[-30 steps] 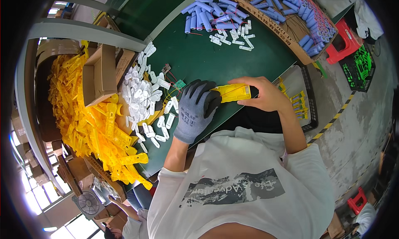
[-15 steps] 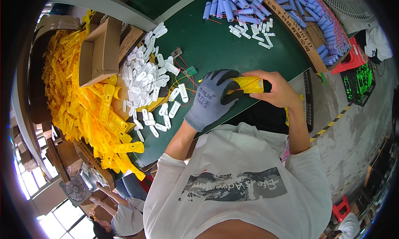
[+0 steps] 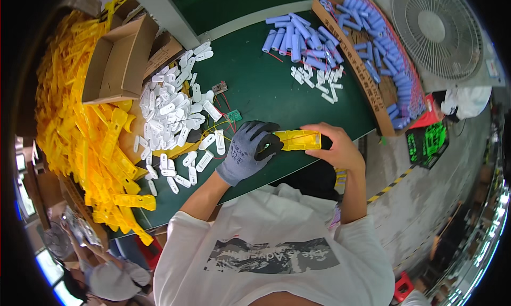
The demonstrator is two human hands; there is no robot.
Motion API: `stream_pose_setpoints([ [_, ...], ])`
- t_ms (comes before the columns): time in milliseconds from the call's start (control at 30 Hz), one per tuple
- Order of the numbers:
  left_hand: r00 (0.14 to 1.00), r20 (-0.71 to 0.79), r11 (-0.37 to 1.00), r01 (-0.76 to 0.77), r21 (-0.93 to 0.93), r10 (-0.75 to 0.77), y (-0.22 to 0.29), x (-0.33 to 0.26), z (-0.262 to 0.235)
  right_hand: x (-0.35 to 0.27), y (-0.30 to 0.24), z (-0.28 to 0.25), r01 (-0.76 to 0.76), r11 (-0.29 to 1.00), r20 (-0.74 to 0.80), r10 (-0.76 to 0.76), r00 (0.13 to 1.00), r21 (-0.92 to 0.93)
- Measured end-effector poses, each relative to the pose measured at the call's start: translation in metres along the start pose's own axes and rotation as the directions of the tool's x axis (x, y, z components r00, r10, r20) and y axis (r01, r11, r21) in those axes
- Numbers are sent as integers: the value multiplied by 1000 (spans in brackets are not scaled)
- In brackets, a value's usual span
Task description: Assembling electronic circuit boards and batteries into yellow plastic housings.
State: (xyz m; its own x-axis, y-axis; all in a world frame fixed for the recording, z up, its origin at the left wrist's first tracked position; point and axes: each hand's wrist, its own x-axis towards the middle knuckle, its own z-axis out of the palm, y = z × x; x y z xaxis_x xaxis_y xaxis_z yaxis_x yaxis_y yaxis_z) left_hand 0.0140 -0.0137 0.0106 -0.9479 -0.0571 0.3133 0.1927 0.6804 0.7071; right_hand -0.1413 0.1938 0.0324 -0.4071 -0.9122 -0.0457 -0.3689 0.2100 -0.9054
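Observation:
A yellow plastic housing (image 3: 301,140), long and open on its upper side, is held level between my hands near the table's front edge. My left hand (image 3: 248,154), in a grey glove with black fingers, is closed on its left end and hides that part. Bare fingers and thumb of my right hand (image 3: 339,148) pinch its right end. Thin red and yellow wires run from near my left hand to a small green circuit board (image 3: 234,115). Beside that board lies another small brownish part (image 3: 219,87) with red wires. Whatever sits under the glove cannot be seen.
White plastic pieces (image 3: 169,109) lie left of my glove, with a big heap of yellow housings (image 3: 106,141) beyond. An open cardboard box (image 3: 114,61) stands there. Blue cylindrical cells (image 3: 298,37) and small white parts (image 3: 324,82) lie far back, beside a cardboard tray (image 3: 348,50) of cells and a fan (image 3: 431,32).
The view has shifted, so the table contents appear displaced. Both hands still hold the yellow housing, and its open inner side now shows more fully.

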Motion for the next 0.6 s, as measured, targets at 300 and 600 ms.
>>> stream_pose_setpoints([
  [300, 988, -153, 999, 32, 1, -31, -3, -2, -3, 98, -36, -44, -115, 948, -377, -6, 926, -297],
  [600, 969, -229, 994, 101, 41, -89, -4, -2, 0, 168, -25, -36, -245, 520, -329, -75, 941, -819],
])
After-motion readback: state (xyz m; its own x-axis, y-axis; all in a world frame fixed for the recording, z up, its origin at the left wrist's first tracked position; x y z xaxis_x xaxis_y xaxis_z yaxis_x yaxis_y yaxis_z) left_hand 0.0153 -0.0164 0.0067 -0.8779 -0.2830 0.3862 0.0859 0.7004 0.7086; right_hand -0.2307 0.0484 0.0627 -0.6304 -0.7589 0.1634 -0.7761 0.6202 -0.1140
